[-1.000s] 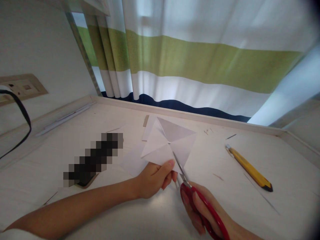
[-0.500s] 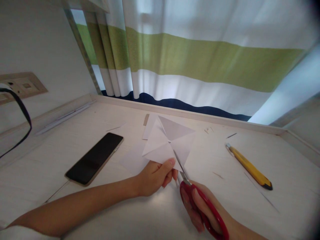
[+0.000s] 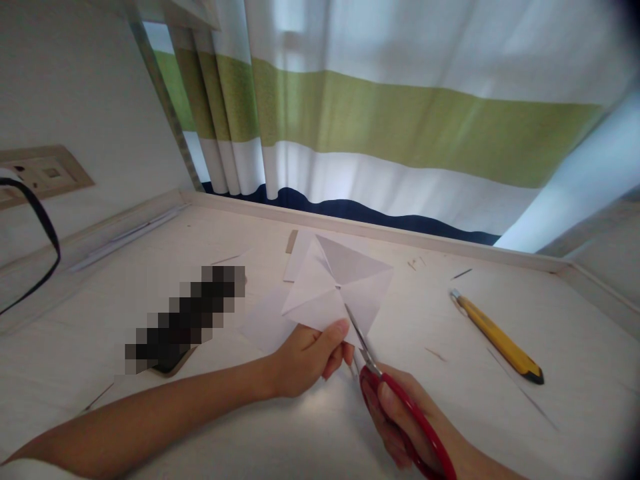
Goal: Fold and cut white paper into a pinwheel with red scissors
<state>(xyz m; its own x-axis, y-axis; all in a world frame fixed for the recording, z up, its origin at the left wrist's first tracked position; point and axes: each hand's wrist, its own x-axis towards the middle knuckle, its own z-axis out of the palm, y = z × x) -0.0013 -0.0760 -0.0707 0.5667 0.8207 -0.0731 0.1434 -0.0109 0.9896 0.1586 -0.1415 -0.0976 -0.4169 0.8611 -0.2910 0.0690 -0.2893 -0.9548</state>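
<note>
A white square of paper (image 3: 313, 280), creased along its diagonals and slit from its corners toward the middle, is held above the desk. My left hand (image 3: 313, 353) pinches its near edge, thumb on top and fingers underneath. In my right hand (image 3: 407, 413) are red-handled scissors (image 3: 417, 417), my fingers through the loops. One blade lies over the paper along the slit at the near right corner, its tip short of the centre. The other blade is mostly hidden beneath the sheet.
Left of the paper lies a dark phone (image 3: 175, 357), partly pixelated. A yellow utility knife (image 3: 495, 337) rests on the right. Behind the square are more white paper (image 3: 293, 260) and the desk's raised back edge (image 3: 350, 225); a striped curtain (image 3: 360, 113) hangs beyond.
The hands, paper and scissors stay almost in place. The scissor blades have shifted very slightly, their tip a little lower in the slit. The phone now appears pixelated.
</note>
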